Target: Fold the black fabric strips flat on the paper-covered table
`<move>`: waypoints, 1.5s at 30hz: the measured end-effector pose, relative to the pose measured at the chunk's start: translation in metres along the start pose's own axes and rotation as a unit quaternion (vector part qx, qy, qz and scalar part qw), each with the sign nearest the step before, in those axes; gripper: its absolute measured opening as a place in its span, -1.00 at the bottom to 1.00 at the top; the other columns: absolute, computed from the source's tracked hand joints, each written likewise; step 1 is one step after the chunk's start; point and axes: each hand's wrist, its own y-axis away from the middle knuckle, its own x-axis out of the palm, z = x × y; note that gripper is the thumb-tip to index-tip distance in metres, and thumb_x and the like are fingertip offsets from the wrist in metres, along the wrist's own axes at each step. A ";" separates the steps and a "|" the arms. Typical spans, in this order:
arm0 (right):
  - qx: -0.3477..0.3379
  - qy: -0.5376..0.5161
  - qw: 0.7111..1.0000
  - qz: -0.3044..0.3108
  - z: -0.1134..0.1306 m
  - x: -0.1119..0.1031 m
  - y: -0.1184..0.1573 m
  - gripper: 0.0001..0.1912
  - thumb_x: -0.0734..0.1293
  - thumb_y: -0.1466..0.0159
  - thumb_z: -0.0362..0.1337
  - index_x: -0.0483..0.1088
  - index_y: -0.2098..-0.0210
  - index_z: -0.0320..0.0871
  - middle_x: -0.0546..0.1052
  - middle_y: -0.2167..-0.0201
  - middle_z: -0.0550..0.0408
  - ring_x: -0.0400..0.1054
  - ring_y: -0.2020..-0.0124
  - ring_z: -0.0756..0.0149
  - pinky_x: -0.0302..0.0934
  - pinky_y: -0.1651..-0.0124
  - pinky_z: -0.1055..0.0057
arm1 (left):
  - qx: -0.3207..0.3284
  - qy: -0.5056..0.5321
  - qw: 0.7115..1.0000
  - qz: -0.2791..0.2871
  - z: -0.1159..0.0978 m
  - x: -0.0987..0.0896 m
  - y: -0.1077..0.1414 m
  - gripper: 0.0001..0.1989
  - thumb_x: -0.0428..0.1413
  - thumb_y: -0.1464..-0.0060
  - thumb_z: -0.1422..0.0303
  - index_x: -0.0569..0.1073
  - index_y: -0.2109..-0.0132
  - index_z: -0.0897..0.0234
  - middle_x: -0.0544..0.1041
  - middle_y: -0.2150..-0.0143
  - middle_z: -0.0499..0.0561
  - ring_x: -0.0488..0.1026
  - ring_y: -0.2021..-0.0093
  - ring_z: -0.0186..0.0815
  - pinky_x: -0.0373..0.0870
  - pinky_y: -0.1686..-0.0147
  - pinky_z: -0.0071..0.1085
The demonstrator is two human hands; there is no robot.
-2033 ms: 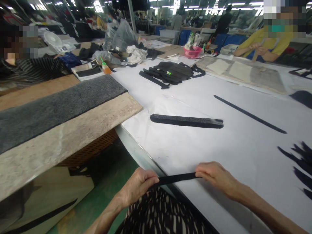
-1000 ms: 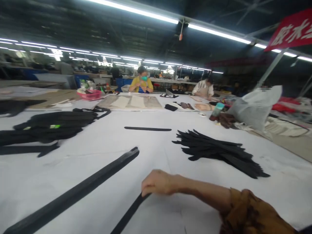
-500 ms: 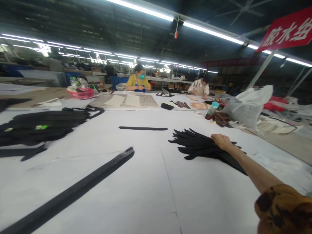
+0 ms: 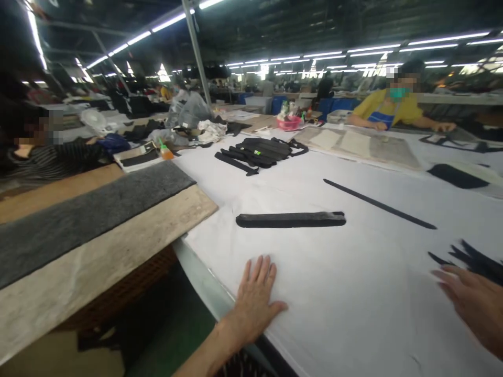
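Black strips (image 4: 481,262): spread over the white surface (image 4: 346,303) before me, some gathered, some lying singly.
White surface: smooth and pale; I would keep it flat, since a ruck could shift the pieces.
Far heap (image 4: 275,149): many dark pieces overlapped, with a green tag (image 4: 257,152) showing; best left undisturbed, in my judgement.
Right-hand fan: the strips nearest my right hand (image 4: 473,303), cut off by the frame; their ends splay, so one should part cleanly from its neighbours.
Thick piece (image 4: 291,220): beyond my left hand (image 4: 255,301), lying crosswise in my view, greyish along its top.
Slim piece (image 4: 379,204): farther right, slanting towards the fan, apart from the others.
Left hand: released, palm down, fingers spread on the surface; well placed for steadying.
Right hand: released, fingers extended beside the fan; whether they touch a strip I cannot tell.
Fingertips (image 4: 444,276): for a tidy lift, I would pinch one end only, draw along its length and avoid twisting.
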 end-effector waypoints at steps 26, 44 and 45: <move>-0.258 0.025 0.944 0.204 0.355 0.077 -0.179 -0.68 0.06 -0.26 -0.56 0.39 0.20 -0.26 0.41 0.19 -0.11 0.29 0.13 0.15 0.16 0.12 0.28 | 0.020 0.156 0.971 -0.178 0.040 -0.012 -0.020 -0.82 -0.02 -0.15 0.49 0.43 0.36 0.31 0.50 0.32 0.03 0.44 0.22 -0.20 0.42 0.13 -0.23; -0.112 -0.162 0.949 0.245 0.339 0.069 -0.203 -0.83 0.17 -0.24 -0.48 0.37 0.29 -0.19 0.47 0.26 0.01 0.36 0.20 0.30 0.14 0.15 0.44 | -0.011 -0.058 0.983 -0.176 0.071 -0.017 -0.081 -0.59 -0.15 -0.06 0.66 0.39 -0.01 0.45 0.44 0.03 0.22 0.38 0.04 -0.10 0.33 0.00 -0.20; -0.080 -0.179 0.953 0.233 0.337 0.069 -0.204 -0.84 0.18 -0.22 -0.48 0.36 0.31 -0.20 0.47 0.26 0.00 0.36 0.21 0.28 0.15 0.15 0.42 | -0.016 -0.070 0.983 -0.170 0.070 -0.017 -0.081 -0.56 -0.16 -0.05 0.66 0.38 -0.05 0.46 0.43 0.00 0.24 0.37 0.00 -0.09 0.32 0.00 -0.20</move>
